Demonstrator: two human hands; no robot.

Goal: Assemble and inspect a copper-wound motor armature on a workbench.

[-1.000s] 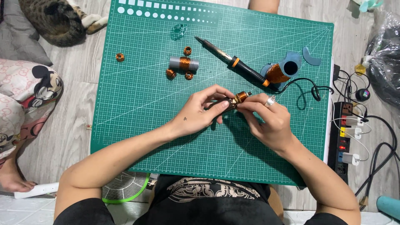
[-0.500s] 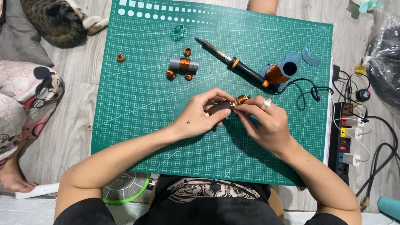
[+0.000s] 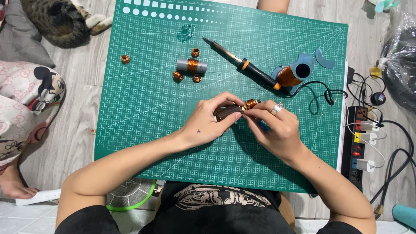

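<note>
Green gridded cutting mat (image 3: pixel 143 108) flat on wood floor, rubbery, white ruled lines; bare stretch left of hands. Soldering iron (image 3: pixel 240 63) lies diagonal near top, black handle, orange collar. Left hand (image 3: pixel 210 121) wraps dark cylinder (image 3: pixel 227 112) at mat centre, grip pressed around it. Right hand (image 3: pixel 277 128), ringed, pinches its copper-wound end (image 3: pixel 250 103), possibly fine wire. Grey tube (image 3: pixel 191 66) with copper band, small coils beside, well apart.

my mat (image 3: pixel 143 130) on floor (image 3: pixel 73 117) | on mat: iron (image 3: pixel 242 64), grey tube (image 3: pixel 191 66), copper coils (image 3: pixel 178 76), blue spool (image 3: pixel 294 73) | strip (image 3: pixel 358 143) beside mat
</note>
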